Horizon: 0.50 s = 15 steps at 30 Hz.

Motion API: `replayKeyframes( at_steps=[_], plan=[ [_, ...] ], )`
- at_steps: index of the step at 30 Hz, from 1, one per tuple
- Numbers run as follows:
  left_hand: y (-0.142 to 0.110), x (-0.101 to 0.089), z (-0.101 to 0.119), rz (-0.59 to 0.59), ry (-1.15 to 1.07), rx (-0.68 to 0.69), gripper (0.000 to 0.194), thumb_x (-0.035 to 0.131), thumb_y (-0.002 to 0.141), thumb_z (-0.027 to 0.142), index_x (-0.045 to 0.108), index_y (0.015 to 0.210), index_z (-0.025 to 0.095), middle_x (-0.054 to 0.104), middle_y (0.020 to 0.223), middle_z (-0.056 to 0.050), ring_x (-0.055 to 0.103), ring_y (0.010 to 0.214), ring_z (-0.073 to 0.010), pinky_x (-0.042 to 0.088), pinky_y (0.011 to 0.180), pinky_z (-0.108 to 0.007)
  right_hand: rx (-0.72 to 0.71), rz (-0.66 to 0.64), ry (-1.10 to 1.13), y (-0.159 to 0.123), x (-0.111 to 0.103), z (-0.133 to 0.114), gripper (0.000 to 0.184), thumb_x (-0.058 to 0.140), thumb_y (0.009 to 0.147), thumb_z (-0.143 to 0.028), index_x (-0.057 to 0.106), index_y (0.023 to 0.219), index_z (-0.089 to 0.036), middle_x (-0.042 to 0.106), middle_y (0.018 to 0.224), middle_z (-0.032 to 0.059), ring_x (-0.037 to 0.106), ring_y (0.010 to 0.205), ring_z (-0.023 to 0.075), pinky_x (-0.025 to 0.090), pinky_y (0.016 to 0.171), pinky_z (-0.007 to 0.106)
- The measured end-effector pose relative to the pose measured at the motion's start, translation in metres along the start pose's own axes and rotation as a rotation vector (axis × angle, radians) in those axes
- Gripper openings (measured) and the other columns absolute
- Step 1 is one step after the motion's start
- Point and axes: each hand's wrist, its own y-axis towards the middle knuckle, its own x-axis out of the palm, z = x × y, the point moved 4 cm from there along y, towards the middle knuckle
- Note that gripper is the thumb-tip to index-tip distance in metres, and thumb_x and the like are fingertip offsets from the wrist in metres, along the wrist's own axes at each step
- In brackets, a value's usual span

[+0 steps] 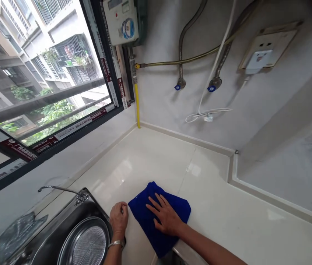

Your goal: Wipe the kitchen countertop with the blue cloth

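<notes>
Cloth: blue cloth (156,224) lies folded on the pale counter (222,206), low centre of the frame; its near corner runs toward the counter's front edge, and I can't tell whether it hangs over.
Right hand: right hand (164,216) is pressed flat on top of the cloth, fingers spread and straight, gripping nothing; the forearm exits at the lower right edge.
Left hand: left hand (119,218) sits just left of the cloth, fingers curled under into a loose fist on the counter; whether the knuckles touch the cloth edge is hard to say. A bracelet (116,243) shows at the wrist.
Sink: steel sink (53,235) at lower left, cut off by the frame, with a round metal pan (85,243) inside, partly hidden by the left wrist.
Tap: thin tap (59,189) arcs behind the sink.
Wall: hoses (182,51), a white cord (213,73) and a socket (266,49) at upper right.
Window: window (42,73) fills the upper left.
</notes>
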Motion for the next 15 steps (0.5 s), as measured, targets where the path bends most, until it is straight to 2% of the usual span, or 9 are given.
replayKeyframes(
  at_steps=[4, 8, 11, 15],
  plan=[
    [0.003, -0.001, 0.001, 0.003, 0.010, 0.010, 0.027, 0.042, 0.086, 0.026, 0.069, 0.083, 0.019, 0.070, 0.079, -0.004, 0.062, 0.078, -0.0180, 0.044, 0.076, -0.031, 0.060, 0.022, -0.020, -0.034, -0.006, 0.008, 0.077, 0.050, 0.081, -0.021, 0.026, 0.154, -0.033, 0.016, 0.164, -0.0013, 0.011, 0.151, 0.0334, 0.025, 0.121, 0.060],
    [0.006, 0.002, -0.002, -0.008, 0.020, 0.010, 0.029, 0.041, 0.085, 0.027, 0.069, 0.084, 0.019, 0.069, 0.078, -0.004, 0.061, 0.077, -0.0183, 0.044, 0.075, -0.031, 0.188, 0.053, -0.083, -0.081, -0.014, 0.027, 0.077, 0.048, 0.083, -0.021, 0.023, 0.155, -0.033, 0.017, 0.164, -0.0021, 0.011, 0.151, 0.0322, 0.028, 0.120, 0.058],
    [0.007, 0.005, -0.004, -0.026, 0.027, 0.009, 0.031, 0.040, 0.085, 0.029, 0.069, 0.086, 0.018, 0.070, 0.082, -0.006, 0.062, 0.079, -0.0197, 0.044, 0.078, -0.032, 0.297, 0.094, -0.159, -0.120, -0.020, 0.049, 0.074, 0.047, 0.086, -0.023, 0.022, 0.155, -0.034, 0.018, 0.164, -0.0025, 0.013, 0.151, 0.0307, 0.029, 0.120, 0.056],
    [0.007, 0.005, -0.004, -0.043, 0.031, 0.017, 0.032, 0.040, 0.085, 0.029, 0.069, 0.087, 0.017, 0.071, 0.083, -0.007, 0.062, 0.082, -0.0212, 0.045, 0.079, -0.034, 0.450, 0.182, -0.273, -0.161, -0.030, 0.092, 0.066, 0.045, 0.090, -0.029, 0.027, 0.153, -0.034, 0.022, 0.163, -0.0028, 0.016, 0.151, 0.0289, 0.030, 0.119, 0.054]
  ],
)
